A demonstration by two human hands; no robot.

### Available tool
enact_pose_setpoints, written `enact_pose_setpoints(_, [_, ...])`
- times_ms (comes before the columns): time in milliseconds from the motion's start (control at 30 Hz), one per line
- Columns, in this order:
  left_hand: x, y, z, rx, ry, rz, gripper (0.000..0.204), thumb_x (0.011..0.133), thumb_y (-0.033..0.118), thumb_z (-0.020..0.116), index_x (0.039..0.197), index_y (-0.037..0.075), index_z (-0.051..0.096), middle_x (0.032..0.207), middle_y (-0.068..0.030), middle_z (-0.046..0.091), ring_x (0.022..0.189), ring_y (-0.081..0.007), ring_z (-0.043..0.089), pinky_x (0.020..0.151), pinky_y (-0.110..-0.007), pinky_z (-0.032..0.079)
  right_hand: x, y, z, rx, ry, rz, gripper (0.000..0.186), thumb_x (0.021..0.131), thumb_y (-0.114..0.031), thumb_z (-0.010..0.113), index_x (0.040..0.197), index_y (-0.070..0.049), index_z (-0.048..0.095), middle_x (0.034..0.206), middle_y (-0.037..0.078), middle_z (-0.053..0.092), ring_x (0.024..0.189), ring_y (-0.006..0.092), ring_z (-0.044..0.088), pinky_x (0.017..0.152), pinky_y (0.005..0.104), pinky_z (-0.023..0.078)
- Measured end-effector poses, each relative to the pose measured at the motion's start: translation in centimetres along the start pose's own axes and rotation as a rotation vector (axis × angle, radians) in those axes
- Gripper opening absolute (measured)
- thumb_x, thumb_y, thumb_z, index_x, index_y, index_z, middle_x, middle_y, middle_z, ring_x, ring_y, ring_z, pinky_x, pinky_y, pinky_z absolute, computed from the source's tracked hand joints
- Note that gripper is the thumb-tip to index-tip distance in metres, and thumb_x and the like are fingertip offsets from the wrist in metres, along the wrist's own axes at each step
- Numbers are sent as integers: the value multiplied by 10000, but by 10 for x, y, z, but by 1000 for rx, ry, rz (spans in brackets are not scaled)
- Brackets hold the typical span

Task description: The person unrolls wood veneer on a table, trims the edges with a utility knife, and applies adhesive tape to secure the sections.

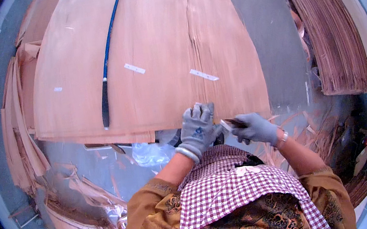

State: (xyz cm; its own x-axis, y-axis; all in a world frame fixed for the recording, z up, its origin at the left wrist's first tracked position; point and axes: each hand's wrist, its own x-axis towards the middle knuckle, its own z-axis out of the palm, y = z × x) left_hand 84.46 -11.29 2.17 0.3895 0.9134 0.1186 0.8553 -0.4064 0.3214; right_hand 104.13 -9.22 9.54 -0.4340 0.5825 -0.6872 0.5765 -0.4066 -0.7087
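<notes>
A large sheet of thin reddish wood veneer [153, 47] lies flat in front of me, with a long split running down its middle and short strips of white tape [203, 74] across it. My left hand [199, 128], in a grey glove, presses flat on the sheet's near edge. My right hand [255, 128], also gloved, is just to its right at the same edge and grips a small flat dark piece [232, 123] between its fingers. A dark tool handle on a blue hose [107, 54] rests on the sheet to the left.
A tall stack of veneer sheets [333, 28] stands at the right. Torn veneer scraps [77, 198] and a crumpled clear plastic bag [149, 154] lie below the sheet's edge at the left. More loose sheets [21, 135] hang at the far left. Grey table surface [272, 38] shows beside the sheet.
</notes>
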Motion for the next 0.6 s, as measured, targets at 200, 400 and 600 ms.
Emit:
enact_pose_setpoints(200, [63, -48, -44, -219, -7, -94, 378, 824, 303, 579, 1102, 48, 602, 1129, -151, 575, 1026, -312, 545, 886, -444, 386, -86, 21, -162, -156, 585, -71, 128, 827, -122, 604, 897, -16, 584, 739, 23, 597, 619, 95, 524, 550, 253, 440])
enact_pose_setpoints(400, [173, -107, -21, 139, 253, -69, 575, 871, 421, 498, 1302, 41, 472, 1393, -180, 393, 1310, -325, 330, 1081, -448, 210, -52, -60, -263, -721, 880, -293, 68, 866, -75, 556, 911, -53, 603, 721, 26, 562, 615, 74, 496, 563, 240, 434])
enact_pose_setpoints(600, [249, -145, 8, 263, 172, -234, 709, 892, 501, 402, 1416, 39, 281, 1472, -152, 274, 1364, -306, 239, 1120, -453, 109, 143, -134, -256, -319, 420, -339, 183, 891, -156, 560, 1032, -54, 614, 768, -3, 606, 608, 53, 522, 510, 188, 409])
